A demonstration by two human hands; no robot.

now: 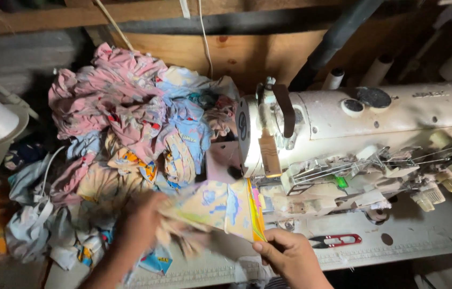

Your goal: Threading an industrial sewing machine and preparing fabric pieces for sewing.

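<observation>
Printed fabric piece (pixel 226 206), pale yellow with blue patches, lies at six o'clock, just before the cream sewing machine (pixel 365 139). A heap of printed clothes (pixel 129 128) sits at ten o'clock. The left hand (pixel 143 219), blurred, clutches the fabric's left side; the right hand (pixel 287 254) pinches its folded edge. Red thread snips (pixel 335 241) lie at four o'clock.

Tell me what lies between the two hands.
In the head view, a pastel printed fabric piece spans from the left hand to the right hand, both gripping it.
</observation>
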